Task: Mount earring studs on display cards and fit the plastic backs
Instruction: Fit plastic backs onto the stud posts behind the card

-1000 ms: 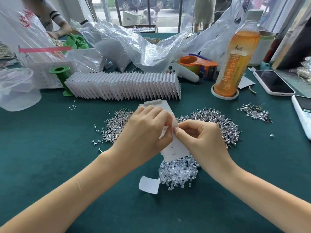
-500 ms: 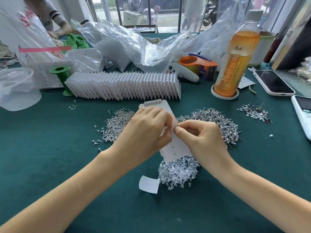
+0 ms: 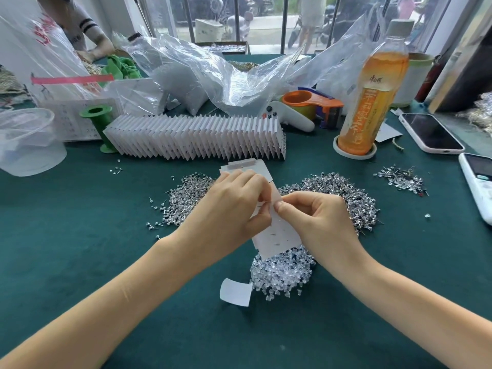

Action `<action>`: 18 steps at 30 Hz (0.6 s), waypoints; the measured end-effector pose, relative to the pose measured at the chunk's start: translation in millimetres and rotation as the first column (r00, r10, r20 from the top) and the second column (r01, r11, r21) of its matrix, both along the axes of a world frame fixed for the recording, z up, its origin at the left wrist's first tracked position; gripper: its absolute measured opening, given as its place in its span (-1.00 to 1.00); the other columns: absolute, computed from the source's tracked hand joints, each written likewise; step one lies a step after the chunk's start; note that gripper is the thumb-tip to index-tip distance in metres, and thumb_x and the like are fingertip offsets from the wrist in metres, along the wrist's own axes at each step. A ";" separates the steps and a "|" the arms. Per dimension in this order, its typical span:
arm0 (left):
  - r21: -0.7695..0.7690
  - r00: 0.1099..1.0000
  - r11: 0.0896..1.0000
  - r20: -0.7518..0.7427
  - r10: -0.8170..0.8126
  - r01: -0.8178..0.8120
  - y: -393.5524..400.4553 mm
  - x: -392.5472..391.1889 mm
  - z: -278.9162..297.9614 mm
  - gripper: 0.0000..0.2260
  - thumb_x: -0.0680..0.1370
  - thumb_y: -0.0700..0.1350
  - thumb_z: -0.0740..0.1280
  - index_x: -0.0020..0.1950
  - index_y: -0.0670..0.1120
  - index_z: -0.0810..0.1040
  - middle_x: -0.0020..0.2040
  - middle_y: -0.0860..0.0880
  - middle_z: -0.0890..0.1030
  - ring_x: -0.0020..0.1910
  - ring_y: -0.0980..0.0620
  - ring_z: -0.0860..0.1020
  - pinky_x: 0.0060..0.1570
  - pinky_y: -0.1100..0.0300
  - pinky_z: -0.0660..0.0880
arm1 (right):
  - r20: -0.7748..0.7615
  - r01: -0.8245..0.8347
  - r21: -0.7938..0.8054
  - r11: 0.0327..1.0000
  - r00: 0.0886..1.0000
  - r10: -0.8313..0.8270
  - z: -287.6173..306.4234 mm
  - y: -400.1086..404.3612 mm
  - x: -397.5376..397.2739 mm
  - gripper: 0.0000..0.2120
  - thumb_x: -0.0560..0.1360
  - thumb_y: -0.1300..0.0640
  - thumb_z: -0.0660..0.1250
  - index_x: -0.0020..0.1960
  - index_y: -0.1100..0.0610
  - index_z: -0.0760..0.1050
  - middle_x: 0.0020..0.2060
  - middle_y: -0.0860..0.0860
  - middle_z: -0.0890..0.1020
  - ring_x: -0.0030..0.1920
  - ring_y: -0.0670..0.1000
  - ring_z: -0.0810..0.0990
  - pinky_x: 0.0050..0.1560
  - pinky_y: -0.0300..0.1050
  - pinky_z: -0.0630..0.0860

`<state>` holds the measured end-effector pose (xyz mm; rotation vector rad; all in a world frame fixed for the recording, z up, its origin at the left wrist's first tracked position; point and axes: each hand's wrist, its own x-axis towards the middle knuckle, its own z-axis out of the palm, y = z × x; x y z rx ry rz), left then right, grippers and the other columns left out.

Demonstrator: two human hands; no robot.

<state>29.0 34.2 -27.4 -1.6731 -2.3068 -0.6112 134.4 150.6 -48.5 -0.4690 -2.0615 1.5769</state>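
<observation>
A white display card (image 3: 279, 235) is held upright over the green table, its top tab showing above my fingers. My left hand (image 3: 229, 206) grips the card from the left with fingers curled over its face. My right hand (image 3: 316, 219) pinches at the card's right edge with thumb and forefinger; what sits between the fingertips is too small to tell. Silver earring studs lie in a left pile (image 3: 183, 198) and a right pile (image 3: 343, 195). Clear plastic backs (image 3: 282, 272) are heaped just below the card.
A long row of folded cards (image 3: 197, 137) stands behind. A loose paper scrap (image 3: 235, 291) lies near the backs. An orange drink bottle (image 3: 372, 89), two phones (image 3: 431, 134), a tape dispenser (image 3: 311, 102), plastic bags (image 3: 213, 75), a clear tub (image 3: 24, 142) and a small stud heap (image 3: 402, 179) ring the area.
Both hands stay on the card almost unmoved; the right thumb and forefinger have shifted slightly at the card's edge.
</observation>
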 end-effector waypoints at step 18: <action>0.106 0.999 0.994 0.035 -0.018 0.014 0.7 -0.1 -0.8 -0.94 0.42 -0.21 0.38 -0.17 -0.16 0.53 -0.19 0.01 0.56 -0.16 -0.01 0.50 -0.02 0.13 0.39 | -0.053 0.005 0.132 0.991 0.999 0.002 0.5 -5.6 2.6 -0.79 0.48 0.24 0.39 -0.24 -0.02 0.65 -0.35 0.00 0.67 -0.32 0.08 0.60 -0.31 -0.05 0.49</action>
